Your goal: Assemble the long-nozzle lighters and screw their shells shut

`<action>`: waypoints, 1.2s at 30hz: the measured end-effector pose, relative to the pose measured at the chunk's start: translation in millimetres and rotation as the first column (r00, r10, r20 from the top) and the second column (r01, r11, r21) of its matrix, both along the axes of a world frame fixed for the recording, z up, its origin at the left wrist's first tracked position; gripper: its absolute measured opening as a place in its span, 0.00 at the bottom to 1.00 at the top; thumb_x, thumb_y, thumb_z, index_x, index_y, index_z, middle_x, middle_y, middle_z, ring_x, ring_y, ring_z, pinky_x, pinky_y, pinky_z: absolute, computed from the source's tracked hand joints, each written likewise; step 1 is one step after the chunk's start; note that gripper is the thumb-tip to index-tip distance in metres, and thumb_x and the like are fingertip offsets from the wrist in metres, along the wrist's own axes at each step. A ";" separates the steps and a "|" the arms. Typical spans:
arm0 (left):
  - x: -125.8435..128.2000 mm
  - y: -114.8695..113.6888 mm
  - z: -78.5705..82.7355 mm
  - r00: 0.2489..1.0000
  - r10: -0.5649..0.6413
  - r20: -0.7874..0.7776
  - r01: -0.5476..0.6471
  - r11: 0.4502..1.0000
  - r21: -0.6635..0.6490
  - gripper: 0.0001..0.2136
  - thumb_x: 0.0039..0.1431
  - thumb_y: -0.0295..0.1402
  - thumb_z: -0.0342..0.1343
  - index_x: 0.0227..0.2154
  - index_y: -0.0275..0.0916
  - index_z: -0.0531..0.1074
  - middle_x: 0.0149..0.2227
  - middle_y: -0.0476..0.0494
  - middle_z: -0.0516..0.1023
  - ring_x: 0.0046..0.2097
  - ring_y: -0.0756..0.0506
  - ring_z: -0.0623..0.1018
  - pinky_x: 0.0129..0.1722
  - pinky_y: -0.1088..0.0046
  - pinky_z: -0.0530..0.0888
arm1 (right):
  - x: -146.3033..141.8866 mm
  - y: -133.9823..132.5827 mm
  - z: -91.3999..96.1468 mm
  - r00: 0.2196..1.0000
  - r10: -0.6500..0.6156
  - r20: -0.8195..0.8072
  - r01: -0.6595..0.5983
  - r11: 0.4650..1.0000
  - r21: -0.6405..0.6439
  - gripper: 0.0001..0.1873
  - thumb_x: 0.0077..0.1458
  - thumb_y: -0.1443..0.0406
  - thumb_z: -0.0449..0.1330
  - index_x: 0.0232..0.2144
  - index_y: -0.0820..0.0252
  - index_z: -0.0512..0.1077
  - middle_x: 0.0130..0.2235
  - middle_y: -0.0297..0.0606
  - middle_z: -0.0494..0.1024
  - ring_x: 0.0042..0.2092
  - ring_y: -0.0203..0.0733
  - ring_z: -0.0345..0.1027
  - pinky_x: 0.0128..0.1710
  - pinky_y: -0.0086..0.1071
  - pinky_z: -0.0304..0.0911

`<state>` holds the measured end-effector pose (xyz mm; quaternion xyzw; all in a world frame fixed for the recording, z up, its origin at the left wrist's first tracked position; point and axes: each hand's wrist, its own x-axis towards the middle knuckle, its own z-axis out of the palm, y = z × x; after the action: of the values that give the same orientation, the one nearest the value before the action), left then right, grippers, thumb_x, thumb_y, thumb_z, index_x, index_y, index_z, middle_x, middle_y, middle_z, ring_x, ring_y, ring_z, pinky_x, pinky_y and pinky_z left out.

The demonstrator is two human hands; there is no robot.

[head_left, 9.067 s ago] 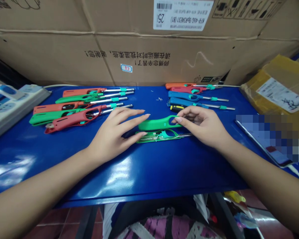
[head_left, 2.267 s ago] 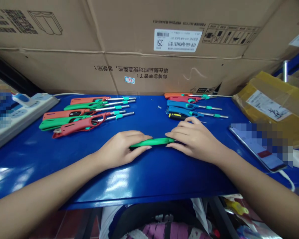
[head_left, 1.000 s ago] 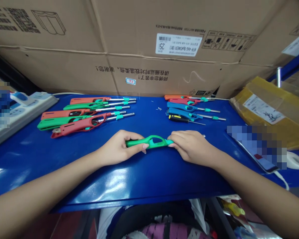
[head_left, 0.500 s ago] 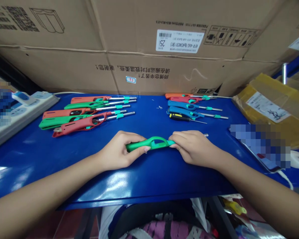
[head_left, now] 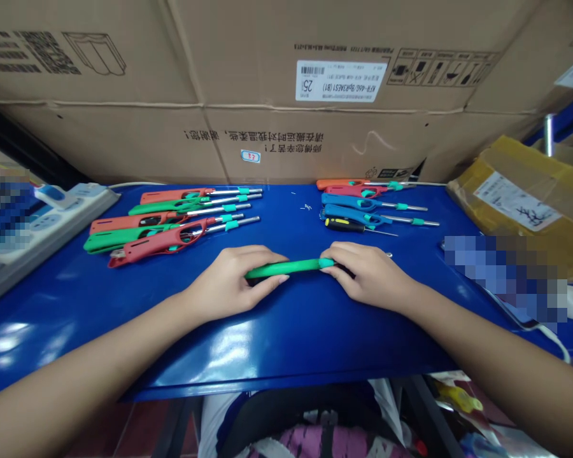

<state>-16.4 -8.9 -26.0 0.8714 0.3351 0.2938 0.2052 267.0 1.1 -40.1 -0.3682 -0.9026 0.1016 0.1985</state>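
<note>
A green long-nosed lighter (head_left: 296,268) is held level above the blue tabletop, its narrow edge facing me. My left hand (head_left: 236,280) grips its handle end, thumb below and fingers above. Fingers of my right hand (head_left: 363,270) are closed around the nozzle end by the teal collar; the hand hides most of the metal tube, whose tip shows just beyond it. Several red and green lighters (head_left: 162,239) lie in a group at the back left. At the back right lie orange, red and blue lighters (head_left: 346,202), with a black and yellow screwdriver (head_left: 344,225) in front of them.
A large cardboard box (head_left: 262,83) stands upright along the back. On the left is a white power strip (head_left: 71,207). A taped yellow-brown parcel (head_left: 482,159) and a phone (head_left: 506,280) with a white cable are on the right. The table's front edge (head_left: 286,383) runs near my lap.
The green lighter has been rolled about its length: its trigger-guard opening faced me before, and now its narrow edge does. Both hands still hold it, slightly higher in view.
</note>
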 end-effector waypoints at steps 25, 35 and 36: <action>0.4 11.4 -6.6 0.891 0.332 0.311 0.015 0.662 -0.749 0.24 0.62 0.50 0.59 0.46 0.31 0.81 0.37 0.37 0.85 0.37 0.44 0.84 0.45 0.68 0.82 | 1.7 13.6 1.5 0.960 -0.090 -0.263 0.046 0.985 -0.169 0.08 0.61 0.60 0.63 0.34 0.59 0.78 0.35 0.39 0.81 0.34 0.42 0.73 0.33 0.33 0.66; -8.0 10.5 -11.2 0.998 -0.005 0.059 0.016 0.981 -0.193 0.15 0.63 0.37 0.62 0.52 0.40 0.77 0.48 0.41 0.81 0.46 0.46 0.82 0.48 0.69 0.81 | 15.4 15.2 13.5 0.992 0.073 -0.104 -0.086 0.988 -0.131 0.16 0.58 0.69 0.62 0.49 0.54 0.74 0.47 0.42 0.78 0.50 0.47 0.72 0.53 0.43 0.68; -9.0 10.6 -11.7 0.999 -0.027 0.022 0.030 0.991 -0.129 0.16 0.63 0.36 0.62 0.53 0.41 0.76 0.49 0.41 0.80 0.47 0.46 0.81 0.50 0.69 0.80 | 16.5 14.8 15.5 0.992 0.079 -0.103 -0.092 0.987 -0.132 0.19 0.56 0.71 0.61 0.51 0.53 0.74 0.49 0.42 0.77 0.53 0.47 0.70 0.55 0.44 0.67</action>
<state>-25.5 1.7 -37.7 0.8579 0.3390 0.2771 0.2689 283.5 15.9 -24.6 -0.3362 -0.8979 0.1892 0.2121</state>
